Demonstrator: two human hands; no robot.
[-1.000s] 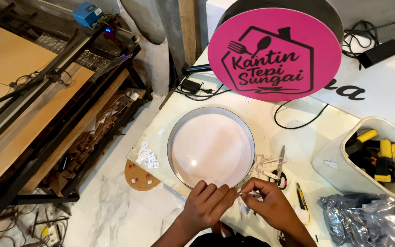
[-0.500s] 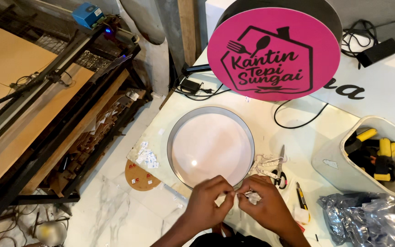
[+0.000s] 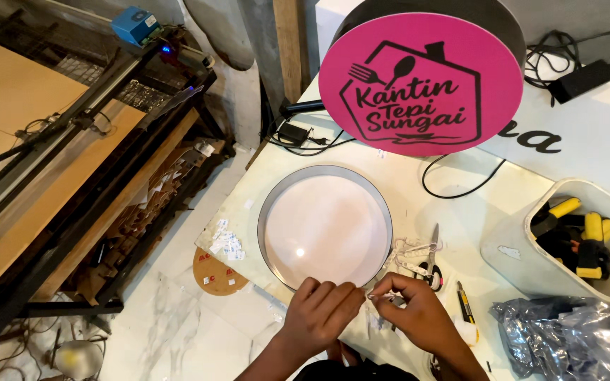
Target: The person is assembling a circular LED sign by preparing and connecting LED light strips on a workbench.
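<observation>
Pinched between the fingertips of both hands is a tiny white scrap, perhaps a bit of tape or backing paper, too small to tell for certain. The left hand (image 3: 323, 310) curls its fingers closed toward the right hand (image 3: 418, 314), and the two meet at that small white piece (image 3: 371, 296), the right thumb and forefinger nipped tight on it; whether the left hand grips it as well or only steadies it, I cannot tell. Just beyond the fingertips, nearly touching them, lies the round white panel with a grey rim (image 3: 326, 229), flat on the white table (image 3: 460, 219). The scrap looks feather-light, limp and easily torn or lost, so I judge it needs a fine fingertip pinch at its very edge rather than any real force. The panel looks stiff and light, its face smooth and likely easy to smudge; the rim seems the safer place to take hold. Right of the grip lie scissors (image 3: 432, 257) and a small cutter (image 3: 464, 302); farther right a tub of yellow-handled clamps (image 3: 580, 243). Beyond the panel stands a pink round sign (image 3: 421, 85).
</observation>
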